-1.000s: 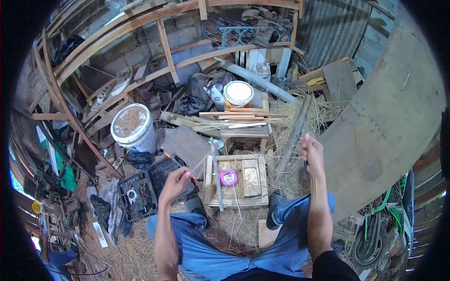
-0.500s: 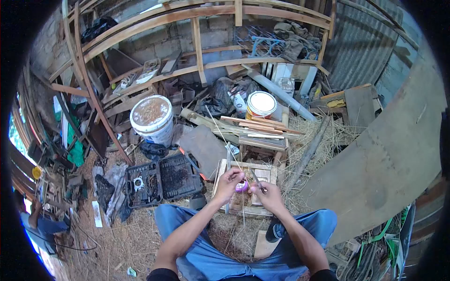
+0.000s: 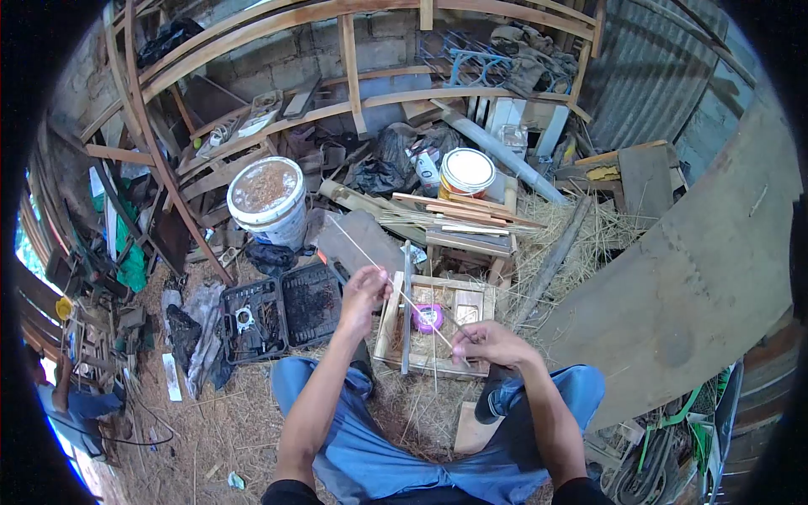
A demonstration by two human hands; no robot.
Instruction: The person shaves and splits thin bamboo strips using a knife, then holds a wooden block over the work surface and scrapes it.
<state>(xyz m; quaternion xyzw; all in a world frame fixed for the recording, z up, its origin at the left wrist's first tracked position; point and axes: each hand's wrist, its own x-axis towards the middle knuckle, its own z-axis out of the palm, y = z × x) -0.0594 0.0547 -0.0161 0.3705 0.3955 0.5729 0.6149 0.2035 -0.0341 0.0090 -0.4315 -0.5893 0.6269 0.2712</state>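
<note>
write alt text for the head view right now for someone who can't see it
A left hand and right hand hold a thin pale strip slantwise above a wooden box holding a pink round item; the right also grips a dark slender tool. Nearby are an open black case, a bucket and wood pieces.

Cluttered shed, landmark = white bucket (image 3: 268,202). Behind it: bare block wall (image 3: 324,50), curved wooden frame (image 3: 290,21) across the front of the wall. Far right of bucket: corrugated sheet (image 3: 635,80), pale blue wall section (image 3: 725,105), then big worn board (image 3: 673,278) slanting down nearer the camera. Floor (image 3: 210,421) below bucket: brown, straw-littered. Left of bucket, at view edge: bright daylight through openings; interior dimmer.
</note>
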